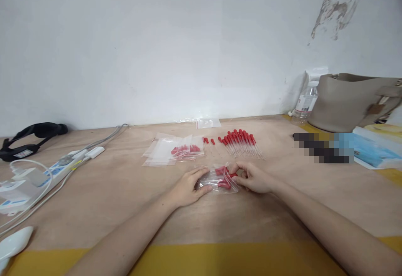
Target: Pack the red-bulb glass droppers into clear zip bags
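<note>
A clear plastic zip bag (207,182) lies on the table in front of me, with several red-bulbed droppers (224,184) inside. My left hand (188,186) holds the bag's left end, thumb on the near side and fingers on the far side. At the bag's right end, my right hand (255,178) has its thumb and index finger closed at a red dropper bulb (233,175); the exact grip is partly hidden. Just beyond the hands, a row of red-bulbed droppers (240,138) lies with the bulbs pointing away from me. Two separate droppers (212,141) lie left of that row.
Flat clear bags (160,152), some with droppers, lie at the back left. Further left are a power strip (59,168) with cables and a black strap-like device (34,138). A bottle (307,100), a grey bag (348,102) and a blue packet (373,150) stand or lie right.
</note>
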{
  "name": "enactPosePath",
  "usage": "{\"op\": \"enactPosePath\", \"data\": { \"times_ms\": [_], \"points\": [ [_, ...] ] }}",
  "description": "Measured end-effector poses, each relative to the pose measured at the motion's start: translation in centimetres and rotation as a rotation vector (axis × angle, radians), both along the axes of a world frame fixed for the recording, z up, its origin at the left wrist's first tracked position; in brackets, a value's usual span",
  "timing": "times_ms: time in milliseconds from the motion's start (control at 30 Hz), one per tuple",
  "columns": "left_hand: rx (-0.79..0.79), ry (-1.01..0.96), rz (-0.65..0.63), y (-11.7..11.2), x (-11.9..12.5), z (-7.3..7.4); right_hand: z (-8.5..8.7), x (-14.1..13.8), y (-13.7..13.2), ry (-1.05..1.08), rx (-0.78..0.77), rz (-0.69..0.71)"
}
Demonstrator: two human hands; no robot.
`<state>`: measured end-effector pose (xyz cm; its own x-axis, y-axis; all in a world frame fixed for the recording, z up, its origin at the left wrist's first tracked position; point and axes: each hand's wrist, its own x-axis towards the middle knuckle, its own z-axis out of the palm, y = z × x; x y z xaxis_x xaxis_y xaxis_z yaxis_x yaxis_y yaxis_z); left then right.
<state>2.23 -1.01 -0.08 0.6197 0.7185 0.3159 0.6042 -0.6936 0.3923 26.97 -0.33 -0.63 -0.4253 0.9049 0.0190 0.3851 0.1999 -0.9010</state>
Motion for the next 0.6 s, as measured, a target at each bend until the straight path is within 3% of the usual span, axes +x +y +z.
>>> {"op": "enactPosePath", "data": {
  "times_ms": [133, 400, 600],
  "points": [
    [-0.001, -0.005, 0.01, -0.02, -0.03, -0.02, -0.01, -0.81, 0.15, 0.027, 0.028, -0.118],
    [-0.001, -0.007, 0.01, -0.08, -0.07, 0.0, -0.29, -0.74, 0.21, 0.132, -0.164, -0.188],
    [-0.003, -0.024, 0.005, -0.01, -0.04, 0.02, 0.18, -0.99, 0.04, 0.119, -0.119, -0.147]
  ]
}}
